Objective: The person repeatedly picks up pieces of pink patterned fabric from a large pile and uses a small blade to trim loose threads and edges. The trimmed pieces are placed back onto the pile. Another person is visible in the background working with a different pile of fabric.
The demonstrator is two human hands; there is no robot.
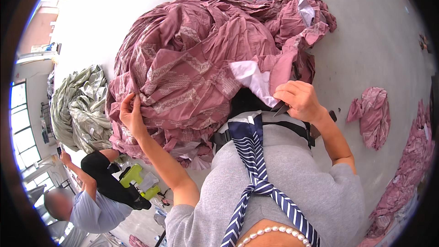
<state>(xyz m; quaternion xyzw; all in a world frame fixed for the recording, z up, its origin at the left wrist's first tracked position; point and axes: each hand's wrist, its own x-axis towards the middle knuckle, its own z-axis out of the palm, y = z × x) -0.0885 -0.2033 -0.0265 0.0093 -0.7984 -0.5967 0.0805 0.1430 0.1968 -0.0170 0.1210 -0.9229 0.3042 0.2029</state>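
A large heap of dusty-pink cloth with pale woven pattern bands lies in front of me. My left hand pinches a fold of it at the heap's left side, thumb against fingers. Close to my waist, my right hand is closed on a pink edge of the same cloth, beside its white patch. A dark pointed blade sticks out below the right fingers; the rest of that tool is mostly hidden, so its kind is unclear.
Pale green cloth is heaped at the left. Below it another person sits near a bright green object. A small pink bundle lies on the grey floor at right, with more pink cloth along the far right.
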